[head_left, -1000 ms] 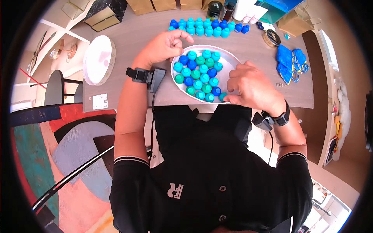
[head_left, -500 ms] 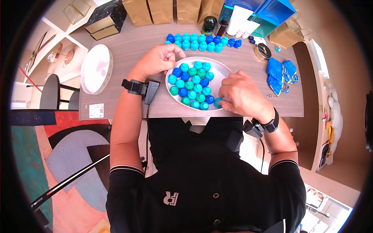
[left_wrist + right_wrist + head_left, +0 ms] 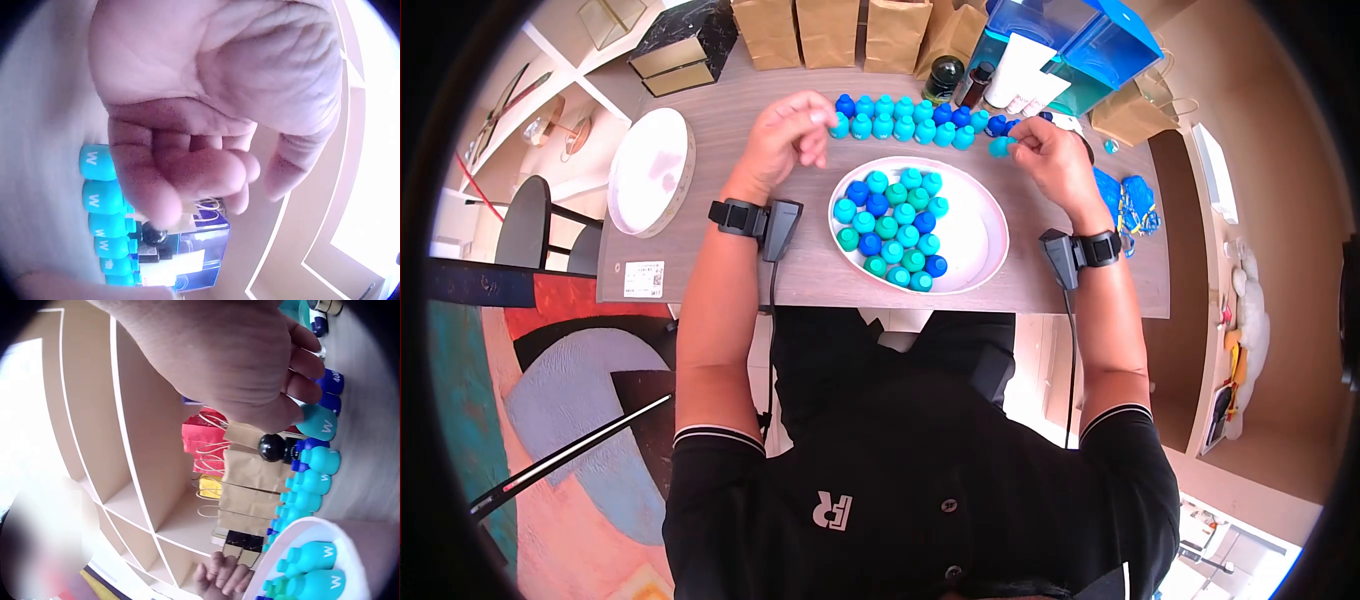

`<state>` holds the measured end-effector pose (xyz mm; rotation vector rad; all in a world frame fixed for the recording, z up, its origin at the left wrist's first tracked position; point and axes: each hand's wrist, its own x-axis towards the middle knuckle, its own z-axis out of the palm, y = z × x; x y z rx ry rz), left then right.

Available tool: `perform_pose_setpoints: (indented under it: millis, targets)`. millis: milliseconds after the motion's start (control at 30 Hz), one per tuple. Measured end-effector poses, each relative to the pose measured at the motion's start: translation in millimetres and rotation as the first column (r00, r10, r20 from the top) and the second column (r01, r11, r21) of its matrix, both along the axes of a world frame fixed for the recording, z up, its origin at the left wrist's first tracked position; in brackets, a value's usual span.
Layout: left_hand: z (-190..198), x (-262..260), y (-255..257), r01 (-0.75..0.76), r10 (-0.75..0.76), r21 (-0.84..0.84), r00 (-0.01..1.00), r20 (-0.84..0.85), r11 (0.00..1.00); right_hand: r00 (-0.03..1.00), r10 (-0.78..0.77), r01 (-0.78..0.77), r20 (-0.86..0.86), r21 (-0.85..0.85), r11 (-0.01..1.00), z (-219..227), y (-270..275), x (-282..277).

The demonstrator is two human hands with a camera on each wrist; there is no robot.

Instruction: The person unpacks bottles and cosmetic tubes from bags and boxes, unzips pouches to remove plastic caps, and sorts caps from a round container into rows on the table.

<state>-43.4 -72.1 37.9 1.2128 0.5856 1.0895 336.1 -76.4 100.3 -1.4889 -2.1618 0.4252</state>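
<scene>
My right hand [image 3: 1055, 165] pinches a small turquoise bottle-shaped piece [image 3: 319, 422] with a white W, at the right end of the front row. Two rows of similar blue and turquoise pieces [image 3: 883, 126] stand upright across the table. By the left end of these rows is my left hand [image 3: 790, 135], fingers loosely curled and holding nothing; the left wrist view shows its palm [image 3: 212, 69]. Nearer me lies an oval white tray [image 3: 980, 245], with several blue, turquoise and green pieces gathered in its left and middle parts.
A round white tray [image 3: 650, 172] lies at the table's left. Brown paper bags [image 3: 827, 35], a dark jar [image 3: 944, 78], a dark bottle [image 3: 975, 84] and a translucent blue box [image 3: 1090, 50] line the back. A blue bag [image 3: 1138, 200] lies beyond my right wrist.
My right hand has moved from the tray's right side to the right end of the rows, carrying the turquoise piece. My left hand has left the tray's edge and moved up and left.
</scene>
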Motion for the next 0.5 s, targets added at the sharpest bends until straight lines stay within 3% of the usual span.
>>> perform_pose_setpoints:
  millis: [33, 100, 233, 500]
  targets:
    - [-1, -5, 3, -0.005, 0.005, 0.002, 1.0, 0.001, 1.0, 0.999, -0.018, 0.019, 0.029, -0.015, 1.0, -6, 4, -1]
    - [-2, -13, 9, -0.188, 0.173, 0.034, 0.948, 0.267, 0.982, 0.999, -0.017, 0.018, 0.042, -0.019, 1.0, -19, 13, -1]
    - [-11, -30, 22, -0.352, 0.339, -0.039, 0.861, 0.379, 0.935, 0.996, -0.041, 0.04, 0.083, 0.013, 0.999, -27, 18, -6]
    - [-26, -32, 33, -0.422, 0.419, -0.057, 0.859, 0.295, 0.905, 0.993, -0.057, 0.052, 0.107, 0.045, 0.998, -31, 21, -16]
